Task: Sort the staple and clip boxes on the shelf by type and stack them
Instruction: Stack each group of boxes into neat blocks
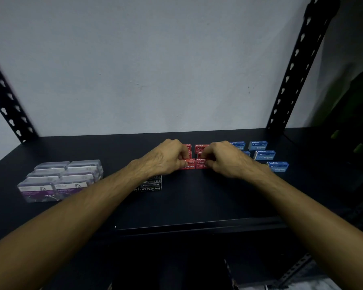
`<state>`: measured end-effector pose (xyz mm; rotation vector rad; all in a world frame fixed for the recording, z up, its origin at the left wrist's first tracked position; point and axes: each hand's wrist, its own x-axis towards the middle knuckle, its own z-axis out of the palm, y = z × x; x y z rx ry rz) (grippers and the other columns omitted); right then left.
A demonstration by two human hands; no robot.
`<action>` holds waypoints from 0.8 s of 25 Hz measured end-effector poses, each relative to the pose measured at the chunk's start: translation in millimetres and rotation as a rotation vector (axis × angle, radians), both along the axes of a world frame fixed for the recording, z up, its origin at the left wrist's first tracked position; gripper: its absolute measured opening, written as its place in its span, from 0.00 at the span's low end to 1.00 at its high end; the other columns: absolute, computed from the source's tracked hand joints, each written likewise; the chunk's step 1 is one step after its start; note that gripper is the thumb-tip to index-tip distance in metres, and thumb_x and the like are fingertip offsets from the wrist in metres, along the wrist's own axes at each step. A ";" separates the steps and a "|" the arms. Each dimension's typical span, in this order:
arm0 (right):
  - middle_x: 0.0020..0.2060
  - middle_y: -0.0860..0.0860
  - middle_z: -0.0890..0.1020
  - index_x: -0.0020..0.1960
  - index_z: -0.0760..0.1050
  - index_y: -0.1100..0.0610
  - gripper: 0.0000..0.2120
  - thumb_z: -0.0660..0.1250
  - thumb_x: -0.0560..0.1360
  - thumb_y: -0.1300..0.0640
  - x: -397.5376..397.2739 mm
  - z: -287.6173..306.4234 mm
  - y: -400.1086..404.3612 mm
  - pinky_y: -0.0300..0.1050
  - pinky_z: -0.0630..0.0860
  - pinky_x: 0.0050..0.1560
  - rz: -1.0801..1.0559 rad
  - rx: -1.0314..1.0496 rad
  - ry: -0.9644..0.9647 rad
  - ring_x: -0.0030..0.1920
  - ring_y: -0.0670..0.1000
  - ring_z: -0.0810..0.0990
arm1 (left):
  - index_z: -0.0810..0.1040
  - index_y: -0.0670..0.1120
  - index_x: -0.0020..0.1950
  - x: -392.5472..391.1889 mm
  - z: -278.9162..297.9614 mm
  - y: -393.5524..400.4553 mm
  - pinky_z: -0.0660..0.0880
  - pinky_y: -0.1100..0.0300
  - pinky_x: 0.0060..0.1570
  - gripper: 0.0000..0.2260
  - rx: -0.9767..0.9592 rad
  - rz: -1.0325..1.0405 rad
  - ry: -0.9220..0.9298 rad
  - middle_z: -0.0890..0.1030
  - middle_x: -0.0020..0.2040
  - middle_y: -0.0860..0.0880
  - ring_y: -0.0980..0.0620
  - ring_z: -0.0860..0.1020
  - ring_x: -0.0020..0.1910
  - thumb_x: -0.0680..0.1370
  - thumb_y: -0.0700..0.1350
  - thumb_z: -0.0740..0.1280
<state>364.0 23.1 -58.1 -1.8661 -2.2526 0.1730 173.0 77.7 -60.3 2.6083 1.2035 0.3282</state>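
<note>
Two hands on the shelf (pixel 197 197): left hand (pixel 166 156) and right hand (pixel 224 159), fingers curled, pinch the red staple boxes (pixel 194 164) between them. Blue staple boxes (pixel 264 155) right of the right hand; black staple boxes (pixel 151 186) and clear paper-clip boxes (pixel 61 180) left.

Red staple boxes (pixel 195 164), blue boxes (pixel 264 155), black shelf (pixel 197 197).

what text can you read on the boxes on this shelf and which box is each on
"Staples" on the front red staple box, pinched by the left hand and right hand.
"Staples", upside down, on the red boxes behind.
"10 Staples" on the black staple box.
"Staples" on the blue staple boxes; the small print is blurred.
"PAPER CLIP" on the clear clip box; the brand above it is too blurred.
</note>
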 end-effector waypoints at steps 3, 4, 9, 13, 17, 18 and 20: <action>0.51 0.48 0.81 0.57 0.80 0.53 0.08 0.67 0.78 0.57 -1.1 -0.1 -0.5 0.41 0.71 0.46 0.011 -0.007 0.004 0.46 0.47 0.77 | 0.82 0.48 0.50 0.0 0.2 -1.1 0.75 0.62 0.42 0.05 -0.004 0.004 0.001 0.79 0.40 0.55 0.55 0.79 0.41 0.76 0.46 0.71; 0.52 0.48 0.82 0.57 0.80 0.53 0.09 0.67 0.78 0.57 -1.2 -0.2 -0.2 0.41 0.72 0.46 0.012 -0.009 0.008 0.47 0.47 0.78 | 0.82 0.48 0.50 0.0 0.2 -1.4 0.74 0.63 0.41 0.05 -0.012 0.004 -0.001 0.79 0.39 0.56 0.56 0.79 0.41 0.76 0.46 0.71; 0.54 0.49 0.83 0.60 0.80 0.54 0.11 0.64 0.79 0.57 -0.2 1.7 -1.7 0.44 0.77 0.53 0.026 -0.043 0.050 0.50 0.47 0.80 | 0.83 0.48 0.51 -0.5 3.4 -2.5 0.70 0.69 0.38 0.06 -0.052 -0.010 -0.026 0.78 0.37 0.59 0.62 0.77 0.37 0.77 0.47 0.70; 0.56 0.48 0.82 0.62 0.79 0.54 0.12 0.64 0.80 0.57 1.8 1.4 -4.3 0.43 0.76 0.54 0.048 -0.062 0.051 0.51 0.46 0.78 | 0.83 0.48 0.53 -2.1 5.6 -5.8 0.68 0.72 0.36 0.07 -0.060 -0.033 -0.021 0.76 0.37 0.61 0.65 0.75 0.37 0.77 0.47 0.70; 0.53 0.47 0.82 0.60 0.80 0.53 0.11 0.64 0.80 0.56 1.2 1.0 -11.4 0.40 0.74 0.52 0.066 -0.068 0.056 0.48 0.43 0.78 | 0.84 0.48 0.53 -5.0 6.8 -12.9 0.68 0.73 0.38 0.07 -0.071 -0.056 -0.015 0.77 0.38 0.61 0.65 0.76 0.39 0.77 0.47 0.71; 0.52 0.46 0.82 0.59 0.80 0.53 0.10 0.64 0.80 0.56 0.7 1.0 -14.2 0.42 0.76 0.52 0.070 -0.071 0.057 0.47 0.43 0.78 | 0.83 0.47 0.53 -5.8 6.9 -15.3 0.68 0.73 0.38 0.07 -0.073 -0.060 -0.013 0.77 0.39 0.61 0.65 0.76 0.39 0.77 0.47 0.71; 0.48 0.46 0.82 0.56 0.81 0.53 0.08 0.65 0.80 0.56 -0.2 0.8 -20.6 0.43 0.77 0.50 0.074 -0.063 0.060 0.45 0.43 0.78 | 0.83 0.47 0.54 -7.3 7.9 -20.8 0.68 0.73 0.38 0.08 -0.079 -0.066 -0.005 0.77 0.40 0.60 0.64 0.76 0.40 0.77 0.47 0.71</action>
